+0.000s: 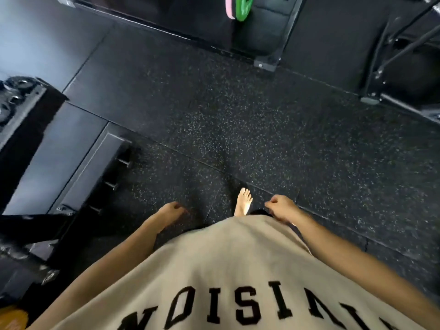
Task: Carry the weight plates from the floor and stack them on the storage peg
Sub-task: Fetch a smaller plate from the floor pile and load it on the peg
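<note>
Walking barefoot across the speckled black rubber floor (238, 120) between loads, left hand (172, 210) and right hand (281, 209) loosely curled, holding nothing, with dark round weight plates (16, 91), blurred, possibly racked at the floor's left edge.

Floor (238, 120) looks like matt black rubber, rough with pale speckles. Rack frame (269, 60) up top is black painted metal, slightly glossy. Shirt (214, 270) at the bottom is soft tan cloth.
</note>
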### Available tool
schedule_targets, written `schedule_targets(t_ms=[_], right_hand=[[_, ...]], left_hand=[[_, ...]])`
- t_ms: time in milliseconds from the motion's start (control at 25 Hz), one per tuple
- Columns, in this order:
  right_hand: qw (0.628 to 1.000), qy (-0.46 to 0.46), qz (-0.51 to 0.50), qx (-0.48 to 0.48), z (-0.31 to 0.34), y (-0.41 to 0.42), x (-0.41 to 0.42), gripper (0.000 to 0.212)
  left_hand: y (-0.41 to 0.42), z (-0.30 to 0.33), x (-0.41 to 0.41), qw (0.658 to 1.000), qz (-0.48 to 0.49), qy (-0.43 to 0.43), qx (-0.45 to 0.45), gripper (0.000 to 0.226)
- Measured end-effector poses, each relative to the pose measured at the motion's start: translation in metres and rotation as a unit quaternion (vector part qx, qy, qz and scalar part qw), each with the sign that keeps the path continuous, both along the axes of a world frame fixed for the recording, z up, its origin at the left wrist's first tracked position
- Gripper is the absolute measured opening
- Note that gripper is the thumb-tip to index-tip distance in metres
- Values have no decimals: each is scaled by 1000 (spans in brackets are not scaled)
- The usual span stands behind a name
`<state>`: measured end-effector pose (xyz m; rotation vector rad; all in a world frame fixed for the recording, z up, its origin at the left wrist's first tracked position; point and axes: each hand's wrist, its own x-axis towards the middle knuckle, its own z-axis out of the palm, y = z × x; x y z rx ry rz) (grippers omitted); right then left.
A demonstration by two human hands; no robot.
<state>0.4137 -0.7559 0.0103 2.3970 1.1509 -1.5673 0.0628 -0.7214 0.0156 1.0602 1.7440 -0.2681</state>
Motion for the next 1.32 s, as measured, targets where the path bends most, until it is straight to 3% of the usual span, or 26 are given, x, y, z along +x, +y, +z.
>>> schedule_targets(t_ms=[200,520,760,880,1080,1240,1320], right_hand=[[993,-1,113,-29,16,178,6,20],[971,-14,231,-64,1,434,-78,19],[971,5,238,8,19,621,-187,19],[963,16,270,-9,20,701,-247,18],[938,-2,346,-25,-3,831,-340,16],[897,-1,441,-25,9,945,-440,18],[875,-1,485,-18,22,991,-493,17]], left_hand=[[94,5,-10,992,107,54,40,30],[265,-35,-53,983,181,17,-14,36],[430,-4,-155,961,273,16,37,34],[497,6,-195,950,309,5,45,32],[585,-1,-240,931,361,-32,-26,19],[659,16,-296,905,424,1,0,32],[680,19,-329,873,487,30,15,30]])
